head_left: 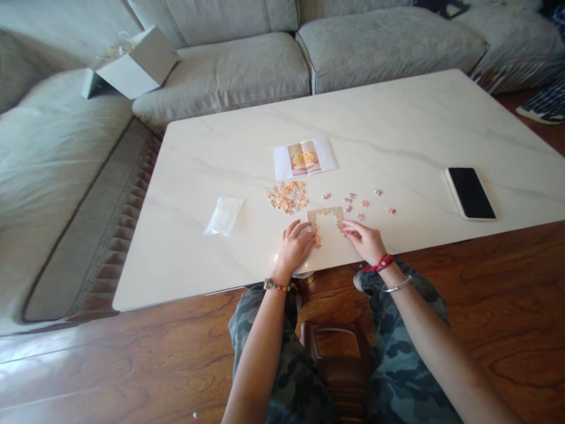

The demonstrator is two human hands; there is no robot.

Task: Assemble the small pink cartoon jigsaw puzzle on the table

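A partly joined jigsaw border lies near the front edge of the table, forming a top row and two sides around bare tabletop. My left hand rests flat with fingers spread, its fingertips touching the border's left side. At the lower end of the right side, my right hand is pinched on a jigsaw piece, mostly covered by the fingers. A pile of jigsaw pieces lies beyond my left hand. Several loose pieces, one of them a pinkish piece, are scattered beyond my right hand.
A folded picture sheet with two yellow figures lies behind the pieces. To the left is a clear plastic bag; a phone lies at the right. The marble-patterned table stands before a grey sofa bearing a white box.
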